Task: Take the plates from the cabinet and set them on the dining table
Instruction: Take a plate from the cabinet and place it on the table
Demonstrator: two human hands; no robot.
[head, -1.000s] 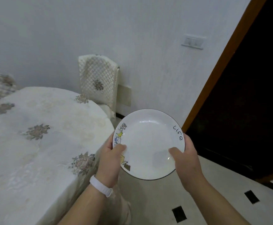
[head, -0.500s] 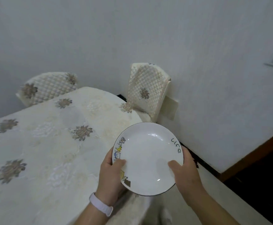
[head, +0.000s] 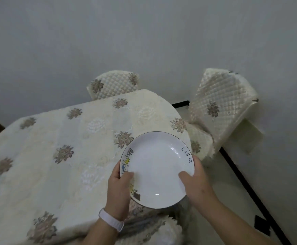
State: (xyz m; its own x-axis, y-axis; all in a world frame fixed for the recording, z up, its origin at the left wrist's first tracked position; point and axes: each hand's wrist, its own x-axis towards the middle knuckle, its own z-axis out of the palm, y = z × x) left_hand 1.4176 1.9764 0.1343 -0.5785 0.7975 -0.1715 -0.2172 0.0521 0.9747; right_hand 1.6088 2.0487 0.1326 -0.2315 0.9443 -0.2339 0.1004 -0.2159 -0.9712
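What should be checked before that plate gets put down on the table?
1. Left grip holds the plate by its left rim, thumb on top: ok.
2. Right grip holds the right rim, thumb on top: ok.
3. Plate faces up and carries nothing: ok.
4. Plate fully above the table: it hangs at the near corner, part of it seemingly past the edge: not ok.
5. Gap between plate and table: cannot tell.
6. Chair by the corner stands apart from the plate: ok.
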